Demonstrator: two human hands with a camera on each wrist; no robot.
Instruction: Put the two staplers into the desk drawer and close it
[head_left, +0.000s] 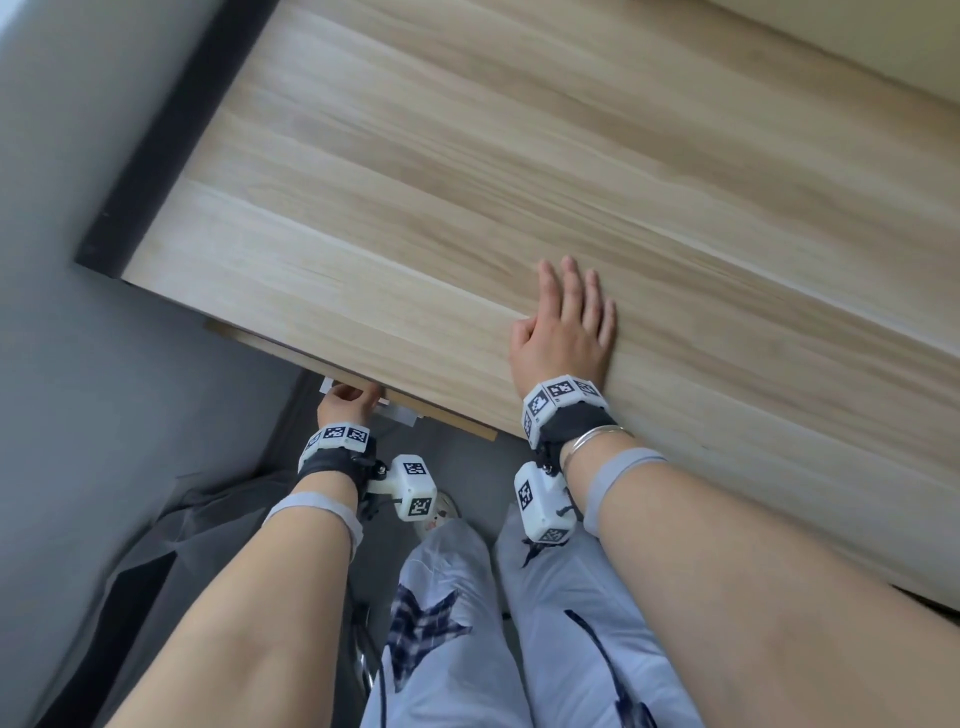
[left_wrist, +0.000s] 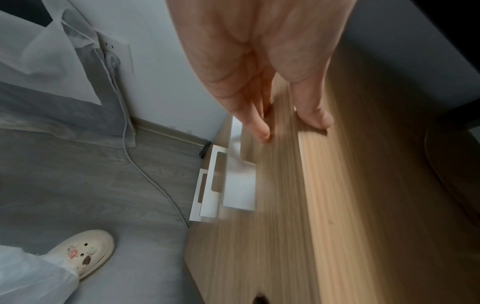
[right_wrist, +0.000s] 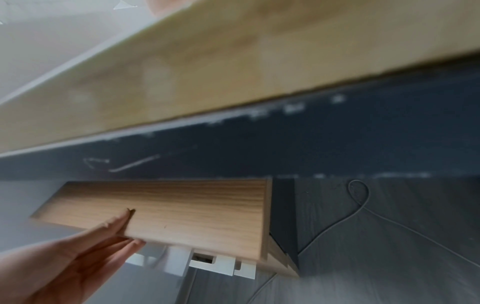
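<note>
No stapler shows in any view. The wooden desk drawer (head_left: 441, 411) sticks out only a narrow strip from under the desk top (head_left: 467, 182). My left hand (head_left: 345, 402) is at the drawer's front edge. In the left wrist view its fingers (left_wrist: 262, 131) lie straight under the drawer and the thumb rests on the front panel (left_wrist: 350, 205). The right wrist view shows the same left hand (right_wrist: 103, 236) against the drawer front (right_wrist: 194, 211). My right hand (head_left: 566, 322) lies flat and open on the desk top near its front edge.
White brackets (left_wrist: 215, 185) are fixed under the drawer. A grey wall (head_left: 78, 364) is close on the left. A white cable (left_wrist: 145, 170) runs over the grey floor from a wall socket (left_wrist: 114, 47). My legs (head_left: 519, 623) and a cream shoe (left_wrist: 85, 253) are below the desk.
</note>
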